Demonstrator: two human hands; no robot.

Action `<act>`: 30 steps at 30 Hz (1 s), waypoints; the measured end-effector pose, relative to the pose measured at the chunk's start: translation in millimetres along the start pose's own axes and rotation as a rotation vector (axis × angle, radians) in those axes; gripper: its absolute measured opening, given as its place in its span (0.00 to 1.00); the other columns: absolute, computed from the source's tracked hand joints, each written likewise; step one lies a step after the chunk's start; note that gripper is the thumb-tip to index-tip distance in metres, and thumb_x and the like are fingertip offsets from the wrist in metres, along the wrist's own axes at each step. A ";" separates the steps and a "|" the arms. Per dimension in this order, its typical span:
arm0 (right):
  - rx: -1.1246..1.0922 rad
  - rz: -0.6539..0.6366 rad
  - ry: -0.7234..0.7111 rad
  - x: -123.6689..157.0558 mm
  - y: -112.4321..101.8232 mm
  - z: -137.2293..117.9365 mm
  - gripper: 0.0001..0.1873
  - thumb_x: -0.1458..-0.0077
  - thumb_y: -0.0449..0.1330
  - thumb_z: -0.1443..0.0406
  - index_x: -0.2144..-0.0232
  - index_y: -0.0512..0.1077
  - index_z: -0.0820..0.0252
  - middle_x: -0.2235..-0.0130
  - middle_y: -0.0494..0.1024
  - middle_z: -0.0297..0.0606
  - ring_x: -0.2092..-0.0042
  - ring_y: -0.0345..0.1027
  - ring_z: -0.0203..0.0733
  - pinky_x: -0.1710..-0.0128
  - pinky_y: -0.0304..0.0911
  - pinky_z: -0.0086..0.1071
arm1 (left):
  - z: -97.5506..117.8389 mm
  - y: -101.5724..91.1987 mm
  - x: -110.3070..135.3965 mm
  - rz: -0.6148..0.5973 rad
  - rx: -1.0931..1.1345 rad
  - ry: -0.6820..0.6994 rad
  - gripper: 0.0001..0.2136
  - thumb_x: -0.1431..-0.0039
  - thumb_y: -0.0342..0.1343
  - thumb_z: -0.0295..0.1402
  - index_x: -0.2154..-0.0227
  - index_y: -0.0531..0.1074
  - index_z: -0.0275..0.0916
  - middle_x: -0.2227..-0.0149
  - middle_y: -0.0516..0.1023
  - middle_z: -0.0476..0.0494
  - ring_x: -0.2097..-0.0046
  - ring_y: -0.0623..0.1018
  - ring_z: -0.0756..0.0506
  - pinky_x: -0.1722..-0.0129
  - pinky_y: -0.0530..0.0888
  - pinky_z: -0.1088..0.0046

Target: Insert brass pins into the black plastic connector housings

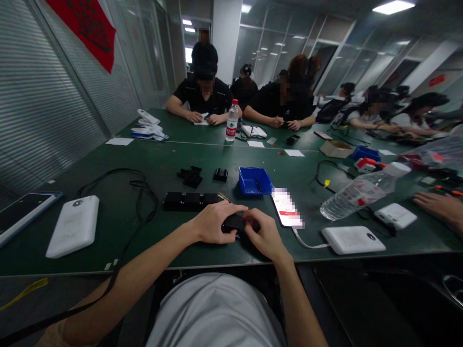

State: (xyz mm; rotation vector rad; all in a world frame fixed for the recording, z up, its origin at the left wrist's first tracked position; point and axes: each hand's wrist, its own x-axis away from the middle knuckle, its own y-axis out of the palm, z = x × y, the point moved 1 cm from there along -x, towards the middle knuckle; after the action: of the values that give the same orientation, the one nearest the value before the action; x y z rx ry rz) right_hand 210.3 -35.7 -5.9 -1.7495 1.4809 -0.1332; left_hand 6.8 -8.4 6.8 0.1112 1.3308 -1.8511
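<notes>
Both my hands meet near the front edge of the green table [144, 164]. My left hand [213, 222] is closed over a small black plastic part [233, 223], fingers curled on top of it. My right hand [263, 232] pinches the same part from the right side. Just behind my hands lies a row of black parts [190, 200]. Further back sit two more black pieces [191, 176] and another black piece [220, 174]. A blue tray [254, 181] stands behind and to the right of my hands.
A phone [287, 207] on a cable lies right of my hands, beside a white power bank [353, 239] and a toppled water bottle [361, 190]. Another white power bank [73, 225] and a tablet [21, 212] lie left. A co-worker's hand [439, 207] rests at right; several people sit across.
</notes>
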 end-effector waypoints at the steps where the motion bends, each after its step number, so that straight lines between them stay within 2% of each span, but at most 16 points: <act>1: -0.004 0.004 0.005 0.2 0.0 0.2 0.08 0.45 0.56 0.72 0.64 0.71 0.57 0.68 0.74 0.35 0.68 0.68 0.40 0.68 0.62 0.32 | 0.0 -0.5 -0.4 0.020 -0.006 0.008 0.29 0.49 0.61 0.30 0.42 0.70 0.40 0.51 0.81 0.39 0.52 0.80 0.39 0.48 0.78 0.60; 7: -0.010 0.013 0.025 1.0 1.5 4.2 0.18 0.42 0.56 0.72 0.50 0.73 0.58 0.59 0.79 0.39 0.65 0.71 0.41 0.64 0.67 0.35 | 0.8 -4.3 -3.6 0.188 -0.066 0.066 0.19 0.48 0.59 0.30 0.51 0.74 0.39 0.56 0.82 0.40 0.56 0.80 0.39 0.51 0.78 0.59; 10: 0.099 0.014 -0.011 0.3 3.6 5.2 0.19 0.38 0.56 0.70 0.46 0.73 0.58 0.50 0.79 0.45 0.54 0.72 0.49 0.53 0.69 0.43 | 0.9 -7.4 -4.0 0.309 -0.147 0.044 0.17 0.47 0.59 0.31 0.53 0.74 0.38 0.57 0.82 0.39 0.57 0.79 0.39 0.53 0.77 0.58; 12: 0.199 0.001 -0.034 -0.2 5.5 5.1 0.20 0.35 0.57 0.66 0.42 0.72 0.57 0.44 0.77 0.48 0.46 0.69 0.54 0.45 0.66 0.50 | 0.4 -9.2 -3.8 0.369 -0.185 0.013 0.17 0.47 0.59 0.31 0.53 0.74 0.38 0.57 0.82 0.39 0.57 0.79 0.38 0.53 0.76 0.58; 15: 0.319 -0.051 -0.032 -0.5 8.6 4.9 0.20 0.34 0.59 0.62 0.41 0.72 0.57 0.42 0.77 0.48 0.45 0.67 0.59 0.46 0.64 0.54 | -0.2 -11.4 -3.8 0.446 -0.234 -0.051 0.16 0.46 0.58 0.31 0.53 0.74 0.38 0.57 0.82 0.39 0.56 0.79 0.38 0.53 0.74 0.58; 20: 0.405 -0.072 0.008 -1.9 10.0 4.6 0.13 0.33 0.58 0.62 0.50 0.78 0.59 0.46 0.80 0.48 0.48 0.69 0.56 0.49 0.64 0.49 | 0.5 -12.6 -4.2 0.503 -0.262 -0.098 0.15 0.46 0.58 0.32 0.54 0.73 0.38 0.57 0.82 0.40 0.56 0.78 0.38 0.53 0.74 0.58; 23: 0.453 -0.057 0.086 -6.8 6.5 2.0 0.11 0.32 0.56 0.65 0.59 0.79 0.61 0.54 0.83 0.46 0.53 0.72 0.51 0.52 0.65 0.42 | 0.6 -11.9 -3.6 0.507 -0.252 -0.109 0.15 0.46 0.58 0.32 0.54 0.73 0.38 0.57 0.81 0.40 0.57 0.78 0.38 0.53 0.75 0.59; 25: 0.492 -0.063 0.162 -12.5 3.2 -2.1 0.12 0.32 0.55 0.65 0.62 0.79 0.61 0.59 0.82 0.44 0.56 0.73 0.49 0.56 0.64 0.38 | 0.4 -11.4 -3.1 0.504 -0.243 -0.118 0.16 0.47 0.57 0.31 0.54 0.72 0.38 0.58 0.81 0.40 0.57 0.78 0.38 0.53 0.75 0.59; 27: 0.505 -0.057 0.200 -20.3 0.9 -8.2 0.11 0.32 0.55 0.65 0.59 0.79 0.61 0.57 0.82 0.43 0.55 0.74 0.47 0.56 0.64 0.36 | 0.1 -11.2 -3.0 0.503 -0.228 -0.120 0.16 0.47 0.57 0.31 0.54 0.72 0.38 0.58 0.80 0.40 0.57 0.78 0.38 0.54 0.76 0.60; 30: 0.495 -0.075 0.174 -33.9 2.5 -18.9 0.16 0.31 0.54 0.65 0.46 0.75 0.61 0.48 0.81 0.45 0.49 0.74 0.48 0.52 0.64 0.36 | 0.0 -11.3 -3.3 0.507 -0.209 -0.106 0.15 0.47 0.57 0.31 0.55 0.72 0.38 0.58 0.80 0.40 0.57 0.78 0.39 0.54 0.76 0.61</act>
State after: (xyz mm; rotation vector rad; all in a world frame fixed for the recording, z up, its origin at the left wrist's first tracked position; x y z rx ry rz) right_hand 187.6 -16.0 18.8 -1.4127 1.3571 -0.6490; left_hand 1.5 -5.5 16.9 0.2159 1.2719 -1.2710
